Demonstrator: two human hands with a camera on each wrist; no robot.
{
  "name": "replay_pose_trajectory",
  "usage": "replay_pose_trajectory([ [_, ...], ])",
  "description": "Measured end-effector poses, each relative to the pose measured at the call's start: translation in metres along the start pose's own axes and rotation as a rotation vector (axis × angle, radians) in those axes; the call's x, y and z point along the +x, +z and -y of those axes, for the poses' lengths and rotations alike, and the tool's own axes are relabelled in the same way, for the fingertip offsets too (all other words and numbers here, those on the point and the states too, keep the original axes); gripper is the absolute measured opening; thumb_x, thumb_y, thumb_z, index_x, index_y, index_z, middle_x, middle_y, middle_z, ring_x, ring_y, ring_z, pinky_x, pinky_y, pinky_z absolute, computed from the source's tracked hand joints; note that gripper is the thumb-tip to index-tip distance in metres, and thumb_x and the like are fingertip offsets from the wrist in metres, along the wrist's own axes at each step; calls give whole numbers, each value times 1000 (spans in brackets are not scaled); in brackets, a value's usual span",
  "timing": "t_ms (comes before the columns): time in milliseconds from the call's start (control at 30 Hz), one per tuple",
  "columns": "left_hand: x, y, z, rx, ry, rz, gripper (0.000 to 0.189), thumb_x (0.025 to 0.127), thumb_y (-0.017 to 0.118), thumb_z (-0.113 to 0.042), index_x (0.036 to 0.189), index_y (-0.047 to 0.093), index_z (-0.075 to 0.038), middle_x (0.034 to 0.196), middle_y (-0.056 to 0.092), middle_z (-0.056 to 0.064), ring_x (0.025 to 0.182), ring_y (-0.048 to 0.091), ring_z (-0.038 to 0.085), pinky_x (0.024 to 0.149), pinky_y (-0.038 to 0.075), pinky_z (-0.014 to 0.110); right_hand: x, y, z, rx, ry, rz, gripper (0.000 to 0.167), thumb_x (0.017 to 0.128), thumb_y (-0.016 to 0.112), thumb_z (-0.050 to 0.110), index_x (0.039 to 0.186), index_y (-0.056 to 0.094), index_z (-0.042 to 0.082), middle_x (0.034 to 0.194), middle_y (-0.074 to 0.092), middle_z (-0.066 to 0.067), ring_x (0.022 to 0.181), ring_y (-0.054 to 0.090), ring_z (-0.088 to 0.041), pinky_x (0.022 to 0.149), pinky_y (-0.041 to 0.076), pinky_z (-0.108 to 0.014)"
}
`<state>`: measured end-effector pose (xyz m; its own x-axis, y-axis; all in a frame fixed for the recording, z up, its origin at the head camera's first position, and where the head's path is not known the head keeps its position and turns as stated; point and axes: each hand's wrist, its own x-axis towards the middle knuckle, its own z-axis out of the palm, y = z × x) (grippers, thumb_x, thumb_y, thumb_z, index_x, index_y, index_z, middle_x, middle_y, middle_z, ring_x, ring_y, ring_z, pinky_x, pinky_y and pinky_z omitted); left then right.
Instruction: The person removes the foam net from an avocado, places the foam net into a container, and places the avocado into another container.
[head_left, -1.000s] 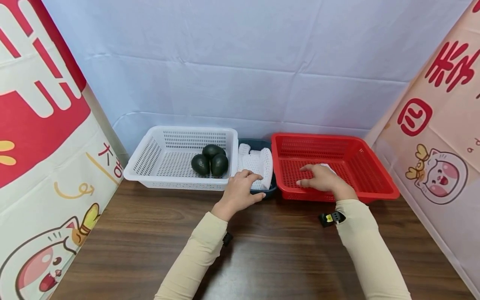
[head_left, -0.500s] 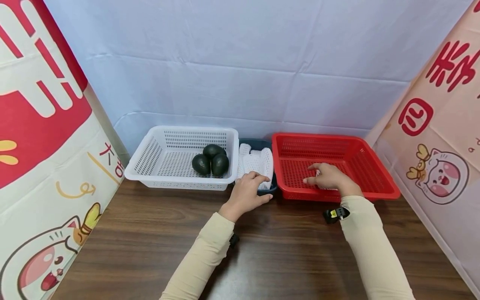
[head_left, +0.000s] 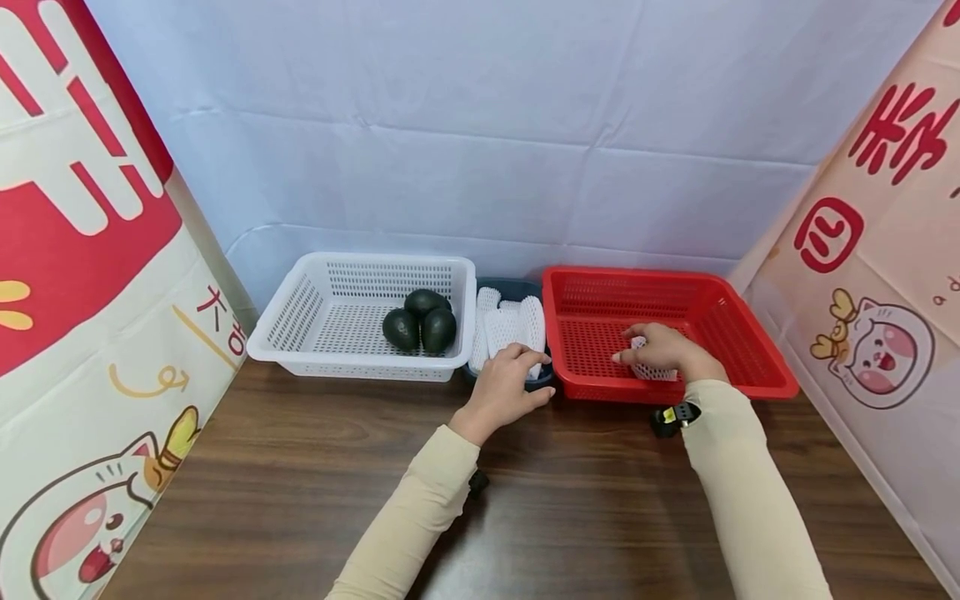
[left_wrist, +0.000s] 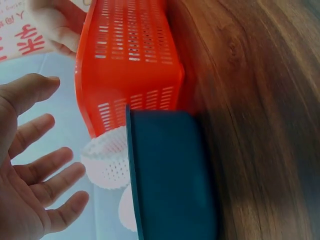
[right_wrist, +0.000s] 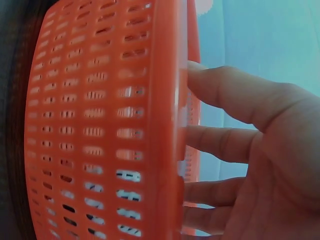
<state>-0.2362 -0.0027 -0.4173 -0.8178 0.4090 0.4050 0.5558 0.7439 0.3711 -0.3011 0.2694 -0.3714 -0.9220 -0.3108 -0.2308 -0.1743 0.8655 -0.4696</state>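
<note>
My left hand (head_left: 510,385) hovers at the near rim of a dark blue bin (left_wrist: 167,175), with its fingers spread and nothing between them. White foam net sleeves (head_left: 504,329) lie in that bin. My right hand (head_left: 667,350) reaches over the near wall into the red basket (head_left: 735,333). Below it lies a white mesh-covered item (head_left: 654,372), partly covered by the hand. In the right wrist view the thumb and fingers stand apart, fairly straight, with the tips (right_wrist: 197,75) behind the red rim. Several dark green avocados (head_left: 438,331) sit in the white basket (head_left: 330,362).
All three containers stand side by side along the back of the brown wooden table (head_left: 570,508). A pale cloth (head_left: 465,150) hangs behind them. Printed cloths with cartoon figures (head_left: 873,354) rise at both sides.
My right hand has shifted right within the red basket, and more of the mesh-covered item shows beneath it. My left hand has drifted right along the blue bin. The avocados stay put.
</note>
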Motion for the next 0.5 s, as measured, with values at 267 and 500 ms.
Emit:
replay_pose_trajectory([
  [267,3,5,-5,-12,18,7,42,80,71,-35,116,64,-15,108,56,2,93,55,14,75,47,29,6,-7,-6,22,30,74,66,87,62,31,130,41,-14,127,42,-34,111,43,-43,89,38,-56],
  [500,7,10,-9,-6,33,4,41,81,71,-35,116,64,-16,108,56,2,93,55,15,75,47,29,11,-14,-12,40,71,115,72,85,63,36,131,38,-14,125,42,-33,108,43,-41,86,41,-54],
])
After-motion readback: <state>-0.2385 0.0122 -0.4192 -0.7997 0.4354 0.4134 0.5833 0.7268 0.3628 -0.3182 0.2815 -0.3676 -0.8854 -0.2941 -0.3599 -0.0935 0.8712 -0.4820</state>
